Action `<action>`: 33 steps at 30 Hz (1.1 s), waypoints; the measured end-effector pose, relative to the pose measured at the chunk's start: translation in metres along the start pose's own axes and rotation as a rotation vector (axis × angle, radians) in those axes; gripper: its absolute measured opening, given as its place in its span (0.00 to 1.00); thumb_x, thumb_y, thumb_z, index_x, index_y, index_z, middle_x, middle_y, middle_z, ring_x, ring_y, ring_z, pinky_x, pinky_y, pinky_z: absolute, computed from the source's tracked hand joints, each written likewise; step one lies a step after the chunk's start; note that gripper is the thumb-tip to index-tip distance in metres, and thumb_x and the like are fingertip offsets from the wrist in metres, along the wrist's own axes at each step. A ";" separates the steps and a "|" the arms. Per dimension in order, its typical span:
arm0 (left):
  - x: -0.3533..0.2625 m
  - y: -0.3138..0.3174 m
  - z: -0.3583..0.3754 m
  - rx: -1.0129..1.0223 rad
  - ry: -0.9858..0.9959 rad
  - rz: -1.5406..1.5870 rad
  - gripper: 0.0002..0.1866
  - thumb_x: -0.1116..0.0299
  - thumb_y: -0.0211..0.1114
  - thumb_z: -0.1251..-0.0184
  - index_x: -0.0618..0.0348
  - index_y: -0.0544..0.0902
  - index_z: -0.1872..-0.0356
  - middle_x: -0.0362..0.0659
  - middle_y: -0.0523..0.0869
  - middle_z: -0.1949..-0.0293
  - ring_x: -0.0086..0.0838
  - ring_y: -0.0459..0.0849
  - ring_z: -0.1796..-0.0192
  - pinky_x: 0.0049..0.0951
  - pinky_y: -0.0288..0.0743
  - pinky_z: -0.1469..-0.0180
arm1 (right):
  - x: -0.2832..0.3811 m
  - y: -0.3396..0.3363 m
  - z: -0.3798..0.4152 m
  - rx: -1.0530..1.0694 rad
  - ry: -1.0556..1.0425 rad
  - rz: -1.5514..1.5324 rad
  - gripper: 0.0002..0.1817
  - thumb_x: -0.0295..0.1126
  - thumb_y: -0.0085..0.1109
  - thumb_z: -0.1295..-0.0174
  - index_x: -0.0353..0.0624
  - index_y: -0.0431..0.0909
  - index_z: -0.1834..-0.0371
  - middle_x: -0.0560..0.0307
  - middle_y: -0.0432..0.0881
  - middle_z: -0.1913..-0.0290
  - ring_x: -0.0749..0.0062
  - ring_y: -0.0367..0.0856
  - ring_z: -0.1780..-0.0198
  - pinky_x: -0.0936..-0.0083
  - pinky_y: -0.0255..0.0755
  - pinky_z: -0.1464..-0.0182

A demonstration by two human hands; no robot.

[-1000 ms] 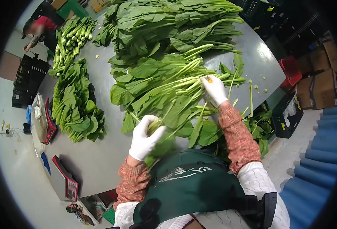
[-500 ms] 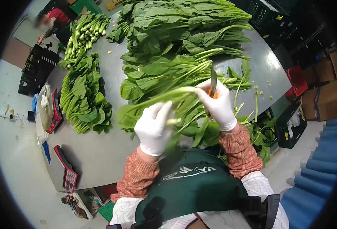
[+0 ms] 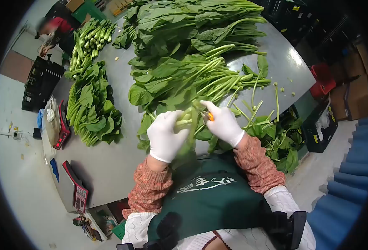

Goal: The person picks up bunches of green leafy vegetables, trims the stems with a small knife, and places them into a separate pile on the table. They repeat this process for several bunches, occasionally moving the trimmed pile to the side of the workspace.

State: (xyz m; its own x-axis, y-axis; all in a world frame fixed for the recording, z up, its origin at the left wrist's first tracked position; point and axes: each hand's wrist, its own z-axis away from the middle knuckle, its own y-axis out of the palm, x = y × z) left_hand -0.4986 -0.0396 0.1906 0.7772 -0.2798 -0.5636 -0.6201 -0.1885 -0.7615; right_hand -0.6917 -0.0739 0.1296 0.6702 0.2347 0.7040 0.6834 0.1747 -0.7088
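My left hand, in a white glove, is closed around the pale stems of some leafy greens. Their leaves are smeared by motion between my hands. Just right of them, my gloved right hand grips a knife with an orange handle; its blade is mostly lost in blur, and the fingertips are close to the greens. Beyond both hands lies a loose pile of leafy greens with its stems toward the right.
A tall heap of greens covers the metal table's far side. On the left lie a row of greens and two red scales. Trimmings fill a dark crate at lower right. Another person stands far left.
My right hand has moved left and down with the knife, closer to my left hand. The greens, stretched out leftward before, now hang between the hands. The view has shifted slightly.
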 end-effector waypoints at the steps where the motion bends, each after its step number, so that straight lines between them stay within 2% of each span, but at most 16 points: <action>1: 0.001 -0.003 0.000 0.015 -0.003 0.037 0.16 0.75 0.70 0.53 0.61 0.85 0.59 0.47 0.86 0.65 0.39 0.85 0.62 0.32 0.79 0.56 | -0.021 0.011 -0.003 0.053 0.039 0.052 0.22 0.29 0.62 0.40 0.43 0.76 0.41 0.36 0.83 0.65 0.40 0.83 0.63 0.59 0.78 0.60; 2: 0.003 -0.006 0.001 0.031 -0.003 0.072 0.16 0.75 0.71 0.53 0.62 0.85 0.59 0.47 0.86 0.64 0.39 0.85 0.61 0.32 0.79 0.56 | -0.032 0.017 0.000 -0.007 -0.035 0.022 0.19 0.28 0.60 0.38 0.41 0.77 0.42 0.38 0.83 0.68 0.48 0.85 0.67 0.64 0.78 0.63; 5: 0.017 -0.004 0.004 -0.012 -0.002 0.138 0.16 0.75 0.71 0.52 0.62 0.85 0.58 0.49 0.87 0.63 0.38 0.86 0.60 0.31 0.79 0.53 | -0.035 0.014 0.009 -0.041 0.113 -0.487 0.24 0.26 0.60 0.46 0.46 0.77 0.42 0.42 0.86 0.65 0.43 0.85 0.64 0.58 0.79 0.60; 9: 0.014 -0.001 0.002 0.025 0.004 0.014 0.17 0.70 0.71 0.51 0.55 0.84 0.57 0.44 0.85 0.65 0.39 0.84 0.61 0.33 0.79 0.58 | 0.011 -0.016 0.010 -0.100 -0.159 -0.227 0.26 0.24 0.59 0.49 0.50 0.78 0.43 0.46 0.85 0.68 0.47 0.85 0.67 0.59 0.79 0.63; 10: 0.011 0.000 0.001 0.025 -0.001 -0.017 0.17 0.70 0.71 0.51 0.55 0.84 0.56 0.44 0.85 0.65 0.38 0.84 0.60 0.33 0.79 0.58 | 0.022 -0.018 0.012 -0.142 -0.225 -0.150 0.22 0.22 0.59 0.42 0.43 0.79 0.42 0.42 0.84 0.70 0.55 0.86 0.70 0.69 0.77 0.66; 11: 0.010 0.000 0.000 0.024 0.019 -0.001 0.17 0.70 0.71 0.51 0.55 0.84 0.57 0.44 0.85 0.65 0.38 0.84 0.61 0.33 0.79 0.58 | 0.031 -0.022 0.011 -0.056 -0.132 -0.088 0.23 0.24 0.60 0.44 0.45 0.78 0.42 0.40 0.84 0.68 0.47 0.85 0.67 0.64 0.77 0.65; 13: 0.010 -0.001 0.001 0.019 0.050 0.030 0.16 0.70 0.71 0.50 0.55 0.84 0.57 0.44 0.85 0.65 0.38 0.84 0.61 0.33 0.79 0.58 | 0.002 0.003 -0.002 -0.050 -0.067 -0.080 0.22 0.26 0.60 0.43 0.46 0.78 0.43 0.39 0.84 0.69 0.45 0.85 0.66 0.61 0.77 0.64; 14: 0.012 -0.003 0.001 0.035 0.038 0.113 0.15 0.70 0.71 0.50 0.55 0.85 0.58 0.44 0.85 0.65 0.38 0.84 0.62 0.33 0.79 0.58 | -0.003 0.003 -0.007 -0.004 0.088 0.035 0.21 0.27 0.60 0.43 0.45 0.78 0.43 0.39 0.84 0.68 0.42 0.84 0.65 0.60 0.77 0.64; 17: 0.017 -0.009 0.002 0.022 -0.008 0.108 0.15 0.75 0.72 0.49 0.64 0.84 0.57 0.48 0.86 0.66 0.37 0.85 0.62 0.31 0.78 0.55 | -0.022 0.014 -0.003 -0.099 -0.012 -0.247 0.22 0.27 0.59 0.41 0.44 0.78 0.41 0.44 0.86 0.68 0.56 0.87 0.68 0.67 0.79 0.62; 20: 0.032 -0.001 0.004 0.206 -0.050 0.259 0.17 0.75 0.72 0.49 0.65 0.84 0.55 0.48 0.86 0.64 0.36 0.85 0.62 0.29 0.78 0.55 | 0.013 -0.018 0.000 0.281 0.022 -0.812 0.21 0.24 0.57 0.37 0.42 0.78 0.39 0.57 0.85 0.68 0.78 0.81 0.69 0.77 0.76 0.61; 21: 0.036 0.003 0.006 0.277 -0.025 0.331 0.20 0.74 0.71 0.48 0.66 0.83 0.52 0.48 0.86 0.63 0.34 0.84 0.62 0.29 0.77 0.55 | 0.027 -0.028 0.002 0.354 -0.031 -0.904 0.19 0.23 0.57 0.35 0.41 0.79 0.41 0.67 0.81 0.68 0.86 0.73 0.65 0.81 0.73 0.60; 23: 0.022 -0.002 -0.001 0.441 0.015 0.356 0.21 0.74 0.70 0.48 0.65 0.83 0.49 0.49 0.85 0.63 0.36 0.84 0.62 0.30 0.77 0.55 | 0.021 -0.025 -0.002 0.390 -0.125 -0.777 0.17 0.24 0.59 0.36 0.40 0.80 0.44 0.67 0.81 0.68 0.87 0.74 0.63 0.81 0.73 0.58; 28: 0.029 0.011 0.005 0.347 0.073 0.087 0.16 0.73 0.70 0.50 0.58 0.85 0.56 0.46 0.85 0.67 0.43 0.84 0.62 0.35 0.78 0.58 | 0.005 -0.003 0.002 0.053 -0.262 -0.431 0.08 0.31 0.68 0.39 0.40 0.80 0.63 0.52 0.79 0.78 0.64 0.81 0.77 0.74 0.74 0.69; 31: 0.049 0.003 0.007 0.204 0.053 -0.046 0.19 0.72 0.69 0.52 0.55 0.85 0.54 0.46 0.86 0.65 0.41 0.84 0.62 0.36 0.79 0.59 | -0.023 -0.006 0.002 0.295 -0.033 -0.526 0.09 0.34 0.66 0.38 0.39 0.81 0.63 0.52 0.81 0.76 0.65 0.83 0.75 0.73 0.75 0.68; 32: 0.058 -0.005 0.006 0.159 0.016 0.026 0.17 0.73 0.69 0.51 0.56 0.85 0.56 0.46 0.85 0.66 0.39 0.84 0.63 0.34 0.78 0.59 | -0.039 -0.015 -0.002 0.515 0.090 -0.497 0.12 0.37 0.64 0.36 0.39 0.82 0.63 0.52 0.84 0.75 0.64 0.84 0.74 0.72 0.76 0.67; 33: 0.066 -0.014 0.004 0.115 -0.022 0.098 0.15 0.75 0.69 0.50 0.57 0.85 0.58 0.46 0.85 0.68 0.37 0.84 0.64 0.32 0.78 0.59 | -0.055 -0.022 -0.004 0.581 0.157 -0.449 0.14 0.41 0.62 0.36 0.39 0.83 0.63 0.51 0.86 0.73 0.63 0.85 0.73 0.72 0.77 0.66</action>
State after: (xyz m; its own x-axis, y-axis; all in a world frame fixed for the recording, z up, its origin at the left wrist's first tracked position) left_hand -0.4377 -0.0515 0.1626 0.7168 -0.2702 -0.6428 -0.6775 -0.0522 -0.7337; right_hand -0.7422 -0.0949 0.1070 0.4265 -0.1093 0.8979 0.6668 0.7087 -0.2305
